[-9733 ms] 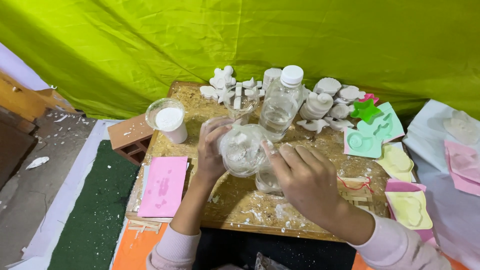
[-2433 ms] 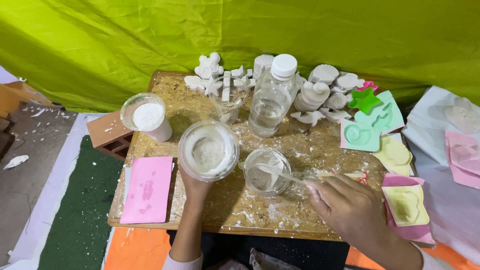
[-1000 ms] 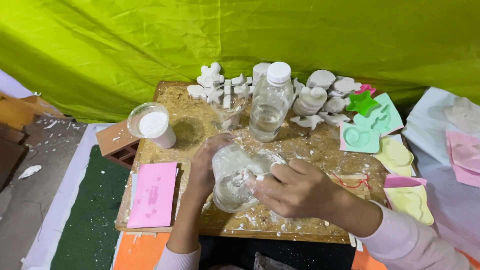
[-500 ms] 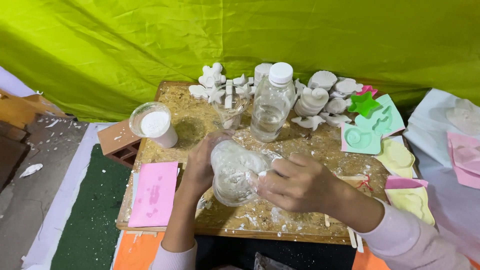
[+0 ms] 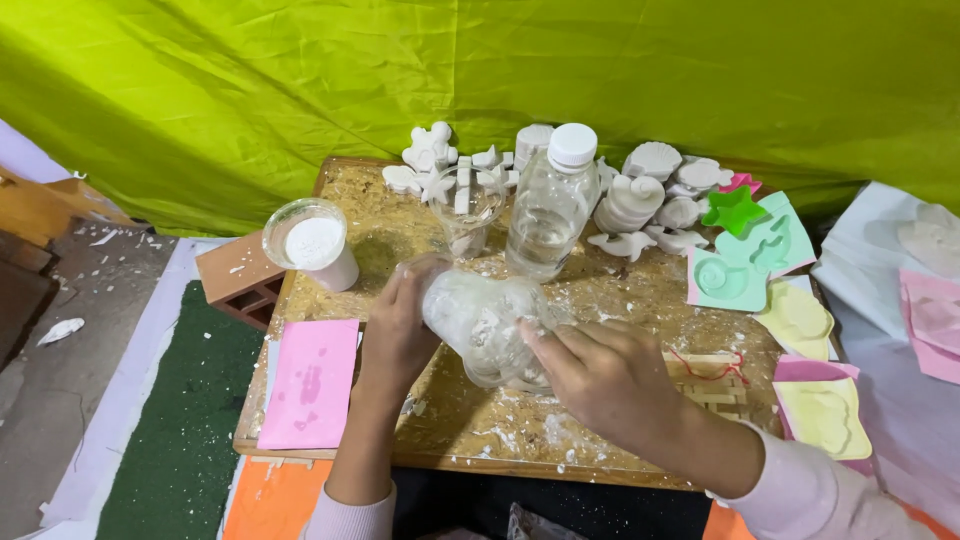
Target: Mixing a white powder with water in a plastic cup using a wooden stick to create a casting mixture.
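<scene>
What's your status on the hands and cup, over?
Left hand grips tilted clear cup. Right hand at its mouth. Water bottle close behind.

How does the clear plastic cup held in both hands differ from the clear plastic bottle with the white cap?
The clear plastic cup lies tilted on its side between the left hand and right hand; the clear plastic bottle with the white cap stands upright on the board, untouched. The cup is smeared white; the bottle holds clear liquid. The cup looks shorter. Both are transparent.

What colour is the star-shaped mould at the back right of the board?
Bright green; the star-shaped mould shows clearly in the head view.
</scene>
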